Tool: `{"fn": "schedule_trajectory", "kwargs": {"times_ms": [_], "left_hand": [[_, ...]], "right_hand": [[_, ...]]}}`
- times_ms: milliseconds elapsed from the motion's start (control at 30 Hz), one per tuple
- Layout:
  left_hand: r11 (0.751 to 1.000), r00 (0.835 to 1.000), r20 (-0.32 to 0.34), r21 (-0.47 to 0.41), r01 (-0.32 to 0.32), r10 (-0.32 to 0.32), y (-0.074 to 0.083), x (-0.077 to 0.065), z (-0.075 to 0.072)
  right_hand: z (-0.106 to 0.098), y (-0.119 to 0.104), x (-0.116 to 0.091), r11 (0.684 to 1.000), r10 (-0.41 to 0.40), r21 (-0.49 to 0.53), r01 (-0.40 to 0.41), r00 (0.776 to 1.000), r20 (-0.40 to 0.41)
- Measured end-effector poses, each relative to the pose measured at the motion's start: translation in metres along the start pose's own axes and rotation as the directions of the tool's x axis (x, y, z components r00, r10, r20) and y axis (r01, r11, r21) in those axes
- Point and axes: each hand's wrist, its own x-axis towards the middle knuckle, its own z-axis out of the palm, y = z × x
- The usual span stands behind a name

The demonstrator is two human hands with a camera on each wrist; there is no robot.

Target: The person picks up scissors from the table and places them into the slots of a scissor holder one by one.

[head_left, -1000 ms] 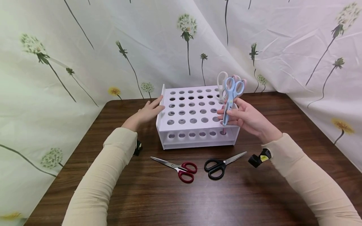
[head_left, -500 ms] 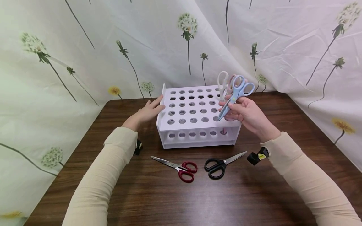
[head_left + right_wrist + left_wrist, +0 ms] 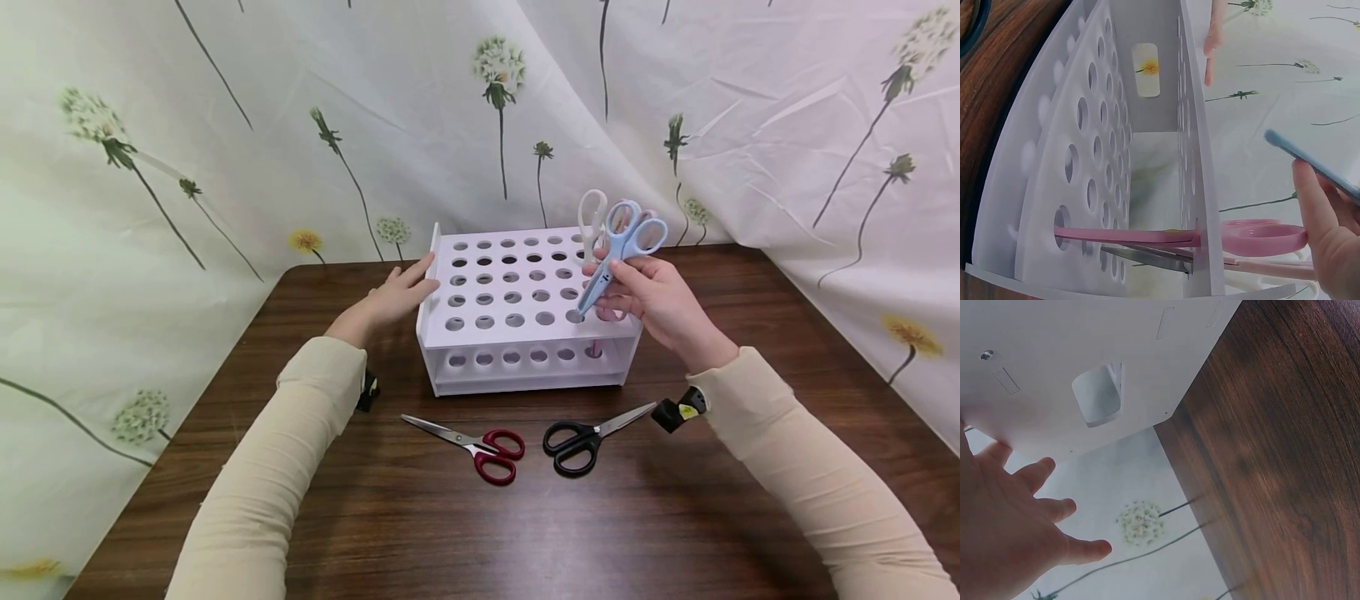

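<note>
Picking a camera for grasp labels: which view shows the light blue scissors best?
Head: shows the light blue scissors from loops to tip, in the right hand. Right wrist: only a narrow strip at the tip end, cut by the frame. Left wrist: none.

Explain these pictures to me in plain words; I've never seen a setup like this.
There is no machine here, just someone working bare-handed. The wide view is taken from the person's head, looking forward and down; the other two are taken from the left and right wrists. The right hand holds light blue scissors, handles up, tilted. The left hand touches one end of a white rack with rows of round holes. Pink scissors stand in that rack. On the brown table lie red-handled scissors and black-handled scissors.
</note>
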Motion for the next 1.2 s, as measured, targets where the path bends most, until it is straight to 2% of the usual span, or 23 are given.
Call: {"fn": "schedule_trajectory", "kwargs": {"times_ms": [300, 867, 1033, 1200], "left_hand": [[1.0, 1.0, 0.0, 0.004, -0.005, 0.005, -0.0011, -0.0003, -0.0004], [1.0, 1.0, -0.002, 0.014, -0.009, 0.009, -0.0021, 0.001, 0.0003], [1.0, 1.0, 0.003, 0.007, -0.005, 0.005, -0.0027, 0.0014, 0.0002], [1.0, 1.0, 0.002, 0.008, -0.006, 0.006, -0.0022, 0.0006, -0.0003]], "right_hand": [[0.0032, 0.0009, 0.0011, 0.997, -0.037, -0.072, 0.033, 0.998, -0.053], [0.0051, 0.0034, -0.0008, 0.987, -0.091, -0.135, 0.082, 0.994, -0.065], [0.007, 0.002, -0.002, 0.976, -0.064, -0.214, 0.049, 0.996, -0.066], [0.0092, 0.0007, -0.0023, 0.933, -0.014, -0.36, -0.022, 0.995, -0.096]]}}
